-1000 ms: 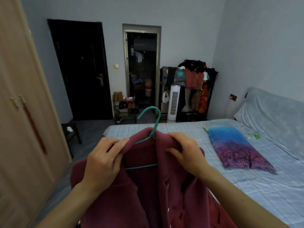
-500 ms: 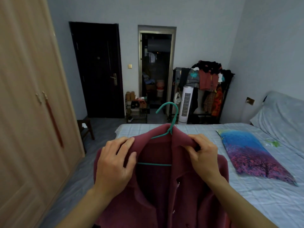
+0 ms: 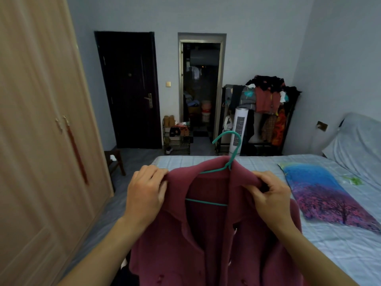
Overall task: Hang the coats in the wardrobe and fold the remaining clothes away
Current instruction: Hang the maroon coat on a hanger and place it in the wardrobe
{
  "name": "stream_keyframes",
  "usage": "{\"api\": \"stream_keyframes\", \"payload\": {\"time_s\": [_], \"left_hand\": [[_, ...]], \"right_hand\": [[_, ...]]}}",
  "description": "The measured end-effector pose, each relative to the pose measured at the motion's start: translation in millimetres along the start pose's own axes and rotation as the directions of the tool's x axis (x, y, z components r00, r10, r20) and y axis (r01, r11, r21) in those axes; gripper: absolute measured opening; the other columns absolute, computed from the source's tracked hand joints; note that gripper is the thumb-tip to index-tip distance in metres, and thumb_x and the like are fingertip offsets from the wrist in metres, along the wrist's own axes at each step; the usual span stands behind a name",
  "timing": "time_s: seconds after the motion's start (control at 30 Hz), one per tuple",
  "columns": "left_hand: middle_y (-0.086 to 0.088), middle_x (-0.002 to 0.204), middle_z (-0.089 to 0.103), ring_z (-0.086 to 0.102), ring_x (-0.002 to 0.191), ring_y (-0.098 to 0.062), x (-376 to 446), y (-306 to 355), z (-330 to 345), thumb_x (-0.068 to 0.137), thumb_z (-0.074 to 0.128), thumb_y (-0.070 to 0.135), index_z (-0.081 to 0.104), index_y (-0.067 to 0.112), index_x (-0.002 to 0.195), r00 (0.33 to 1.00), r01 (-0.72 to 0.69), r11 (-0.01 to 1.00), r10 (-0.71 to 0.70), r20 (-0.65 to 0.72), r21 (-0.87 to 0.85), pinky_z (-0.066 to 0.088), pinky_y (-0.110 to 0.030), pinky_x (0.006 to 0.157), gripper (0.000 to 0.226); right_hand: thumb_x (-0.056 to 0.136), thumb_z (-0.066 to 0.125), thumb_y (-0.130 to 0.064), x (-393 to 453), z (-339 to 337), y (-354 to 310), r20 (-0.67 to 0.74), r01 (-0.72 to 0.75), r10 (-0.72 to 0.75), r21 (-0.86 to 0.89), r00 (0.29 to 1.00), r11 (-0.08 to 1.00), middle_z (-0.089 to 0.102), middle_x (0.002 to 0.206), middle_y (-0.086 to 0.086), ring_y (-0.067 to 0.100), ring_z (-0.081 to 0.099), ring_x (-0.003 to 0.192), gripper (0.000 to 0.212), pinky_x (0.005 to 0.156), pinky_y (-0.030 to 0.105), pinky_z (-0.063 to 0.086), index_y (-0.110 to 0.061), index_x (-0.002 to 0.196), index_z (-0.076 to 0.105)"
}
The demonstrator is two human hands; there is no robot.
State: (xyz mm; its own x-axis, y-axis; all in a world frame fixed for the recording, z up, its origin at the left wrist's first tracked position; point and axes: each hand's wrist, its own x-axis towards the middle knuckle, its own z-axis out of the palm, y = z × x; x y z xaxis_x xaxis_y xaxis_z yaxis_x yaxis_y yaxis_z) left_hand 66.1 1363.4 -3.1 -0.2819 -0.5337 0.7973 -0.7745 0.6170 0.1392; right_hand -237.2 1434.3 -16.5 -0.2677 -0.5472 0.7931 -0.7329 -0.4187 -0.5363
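Bedroom, wardrobe point(image 3: 41, 141) shut – maroon coat point(image 3: 206, 234) on teal hanger point(image 3: 222, 168); left hand point(image 3: 145, 195), right hand point(image 3: 270, 197) fingers pinching its shoulders.

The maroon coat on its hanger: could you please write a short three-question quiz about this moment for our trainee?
1. True or false: the wardrobe doors are open.
2. What holds the maroon coat up? A) only the left hand B) both hands, the right hand included, each with a grip on a shoulder C) a wardrobe rail
3. Fill in: the coat sits on a ____ coloured hanger, and its hook is free.

Key
1. False: both doors are shut.
2. B.
3. Teal; the hook points up and catches on nothing.
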Motion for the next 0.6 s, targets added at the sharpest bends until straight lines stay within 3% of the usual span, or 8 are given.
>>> {"api": "stream_keyframes", "payload": {"time_s": [0.07,0.13,0.33,0.47,0.6], "left_hand": [[-0.005,0.083,0.061,0.057,0.076,-0.024,-0.3,-0.6,2.2,0.082,0.068,0.005,0.070,0.006,0.094,0.999,-0.047,0.999,0.047,-0.008,-0.023,0.050,-0.041,0.067,0.012],[-0.006,0.081,0.061,0.058,0.074,-0.024,-1.7,0.8,3.1,0.085,0.059,0.008,0.070,0.003,0.094,0.997,-0.078,0.996,0.079,0.008,-0.041,0.052,-0.041,0.065,0.015],[-0.011,0.090,0.066,0.063,0.082,-0.028,-7.0,15.8,0.6,0.085,0.054,0.006,0.068,0.000,0.100,1.000,-0.013,0.994,0.015,0.024,-0.106,0.054,-0.043,0.074,0.021],[-0.010,0.091,0.068,0.063,0.082,-0.026,-24.2,46.8,4.8,0.087,0.050,0.012,0.069,0.000,0.101,0.996,-0.087,0.985,0.088,0.003,-0.148,0.051,-0.037,0.079,0.026],[-0.009,0.091,0.068,0.063,0.080,-0.025,-32.8,65.1,11.4,0.089,0.054,0.010,0.071,0.001,0.102,0.990,-0.133,0.977,0.138,0.024,-0.169,0.054,-0.039,0.076,0.023]], "right_hand": [[0.072,0.083,-0.002,-0.7,-1.3,-0.3,0.016,-0.018,0.017,0.015,1.000,1.000,0.068,0.083,-0.014,0.001,0.062,0.078,0.030,0.072,0.008,0.043,-0.022,0.093,0.073],[0.071,0.083,-0.002,-2.8,-2.2,-0.4,0.022,-0.020,0.019,0.015,1.000,1.000,0.068,0.083,-0.015,0.000,0.062,0.077,0.033,0.072,0.008,0.043,-0.025,0.092,0.072],[0.072,0.083,-0.006,-5.7,2.1,-5.5,0.001,-0.052,0.052,0.005,0.999,0.999,0.068,0.084,-0.017,0.001,0.063,0.078,0.030,0.072,0.008,0.043,-0.025,0.093,0.073],[0.072,0.084,-0.005,-5.1,6.4,-10.7,0.001,-0.070,0.070,0.005,0.998,0.998,0.068,0.082,-0.015,0.001,0.063,0.078,0.028,0.071,0.010,0.045,-0.024,0.090,0.073],[0.071,0.084,-0.008,-6.1,11.1,-21.0,0.033,-0.053,0.052,0.022,0.998,0.998,0.069,0.083,-0.015,0.005,0.064,0.078,0.027,0.070,0.015,0.048,-0.025,0.089,0.073]]}}
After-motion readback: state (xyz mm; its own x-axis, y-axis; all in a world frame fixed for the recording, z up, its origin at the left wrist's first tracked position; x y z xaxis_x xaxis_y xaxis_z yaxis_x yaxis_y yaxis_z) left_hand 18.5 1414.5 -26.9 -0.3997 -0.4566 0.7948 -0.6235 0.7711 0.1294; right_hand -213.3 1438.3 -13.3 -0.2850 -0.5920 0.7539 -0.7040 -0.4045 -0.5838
